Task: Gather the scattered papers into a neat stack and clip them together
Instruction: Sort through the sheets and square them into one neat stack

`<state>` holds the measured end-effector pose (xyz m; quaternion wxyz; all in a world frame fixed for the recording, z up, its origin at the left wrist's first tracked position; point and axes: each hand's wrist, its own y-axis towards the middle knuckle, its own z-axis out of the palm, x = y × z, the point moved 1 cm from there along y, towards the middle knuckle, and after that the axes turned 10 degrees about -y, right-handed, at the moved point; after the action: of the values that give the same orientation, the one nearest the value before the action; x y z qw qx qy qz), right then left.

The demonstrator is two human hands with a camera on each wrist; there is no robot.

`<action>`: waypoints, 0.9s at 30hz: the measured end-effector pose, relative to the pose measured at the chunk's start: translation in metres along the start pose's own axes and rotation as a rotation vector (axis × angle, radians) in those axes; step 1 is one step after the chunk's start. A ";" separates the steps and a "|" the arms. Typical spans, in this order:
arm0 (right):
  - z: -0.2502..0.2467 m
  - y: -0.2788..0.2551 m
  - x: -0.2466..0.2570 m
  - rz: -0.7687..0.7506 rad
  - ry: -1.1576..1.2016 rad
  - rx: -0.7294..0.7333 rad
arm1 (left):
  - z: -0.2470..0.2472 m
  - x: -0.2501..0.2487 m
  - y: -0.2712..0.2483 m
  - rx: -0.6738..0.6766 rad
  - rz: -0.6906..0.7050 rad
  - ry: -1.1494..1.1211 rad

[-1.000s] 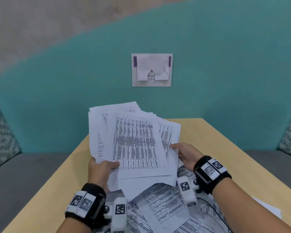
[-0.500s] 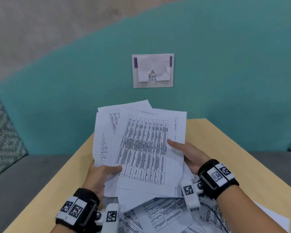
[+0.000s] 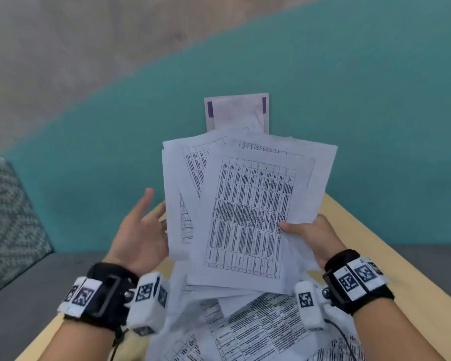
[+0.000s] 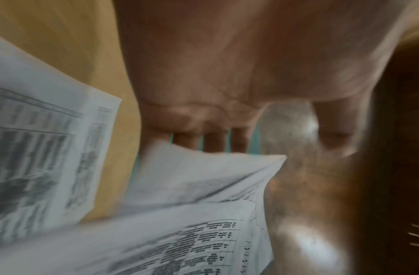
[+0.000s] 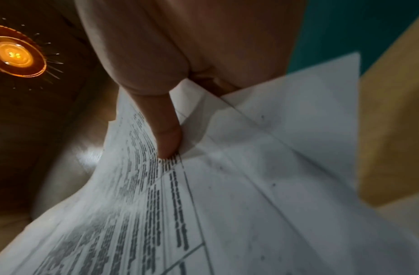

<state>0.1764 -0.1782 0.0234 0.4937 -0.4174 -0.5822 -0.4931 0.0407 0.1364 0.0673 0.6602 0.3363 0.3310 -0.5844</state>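
Note:
A loose sheaf of printed papers [image 3: 248, 209] with dense tables is held upright above the wooden table [image 3: 354, 230]. My right hand [image 3: 307, 234] grips the sheaf at its right edge, thumb on the front sheet; the right wrist view shows the thumb [image 5: 166, 134] pressing the papers [image 5: 227, 204]. My left hand [image 3: 141, 230] is off the sheaf at its left edge, palm up, fingers spread. In the left wrist view the fingers [image 4: 213, 141] stretch behind the paper edges [image 4: 204, 178]. More printed sheets [image 3: 258, 327] lie scattered on the table below. No clip is visible.
A teal wall [image 3: 375, 126] with a taped notice [image 3: 236, 110] stands behind the table. Grey bench seating with patterned cushions [image 3: 8, 217] flanks the table at left and right. A ceiling lamp [image 5: 14, 55] shows in the right wrist view.
The sheaf has risen and tilted more upright. My left hand has let go of its lower left corner and opened beside it; the right hand now holds the sheaf alone.

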 end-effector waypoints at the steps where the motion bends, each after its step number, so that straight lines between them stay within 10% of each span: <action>1: -0.002 0.000 0.002 -0.014 -0.004 -0.021 | 0.005 -0.002 0.007 -0.045 0.026 0.068; 10: 0.015 -0.005 0.011 -0.161 -0.012 -0.173 | 0.026 0.015 0.036 -0.274 0.390 0.267; 27: 0.026 -0.004 0.007 -0.084 -0.015 -0.232 | 0.031 0.021 0.044 -0.272 0.464 0.377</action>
<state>0.1670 -0.1528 0.0293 0.4166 -0.4507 -0.5417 -0.5744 0.0880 0.1036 0.0696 0.7418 0.4137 0.4369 -0.2962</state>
